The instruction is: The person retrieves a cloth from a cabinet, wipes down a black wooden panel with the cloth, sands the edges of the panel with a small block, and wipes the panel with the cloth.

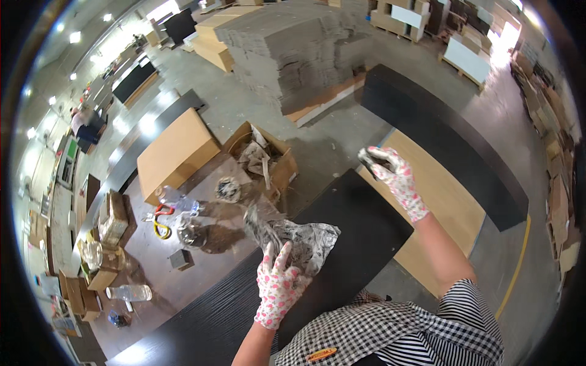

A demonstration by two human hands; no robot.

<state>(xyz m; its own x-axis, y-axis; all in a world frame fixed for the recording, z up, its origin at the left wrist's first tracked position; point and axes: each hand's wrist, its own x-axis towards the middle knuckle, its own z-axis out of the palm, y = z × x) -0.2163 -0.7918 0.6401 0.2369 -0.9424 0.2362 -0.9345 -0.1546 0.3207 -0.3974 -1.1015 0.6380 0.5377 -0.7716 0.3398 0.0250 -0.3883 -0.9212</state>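
1. Head view: the left hand (281,283) grips a crumpled grey rag (316,244) above the black board (372,213); any trapped grit could scratch it.
2. The right hand (395,177) curls narrowly; I cannot tell its contents, but a loose hold could drop them.

Brown worktable (210,268) carries a black panel (226,308) along near side, plus small grey block (180,259), clear bottle (129,293) lying flat.
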